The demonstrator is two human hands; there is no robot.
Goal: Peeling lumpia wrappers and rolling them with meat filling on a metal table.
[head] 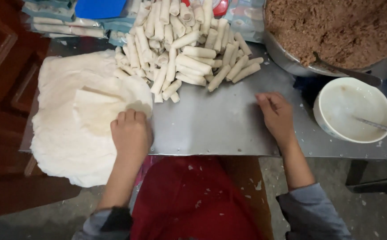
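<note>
A steel counter (220, 129) fills the middle of the view, with dark red wood to its left and a grey floor below. On the counter's left end lies a thick stack of pale, thin wrappers (64, 133), hanging over the near edge; the top sheet (96, 111) is partly lifted and folded back. The left hand (131, 133) rests on the stack's right edge, fingers (129, 117) curled down onto that top sheet; whether they pinch it or only press it cannot be told. The right hand (277, 116) lies flat on bare steel, well apart from the left, fingers spread and holding nothing. Behind both hands is a heap of rolled spring rolls (184, 49), piled loosely and touching the wrappers at its left side. At the far right sits a large metal bowl (286, 62) of brown minced filling (340, 26) with a spoon handle (349, 73) leaning out. Just in front of it stands a white bowl (326, 122) of cloudy liquid with a utensil (380, 126) resting in it. Flat packets (64, 24) lie at the far left.
</note>
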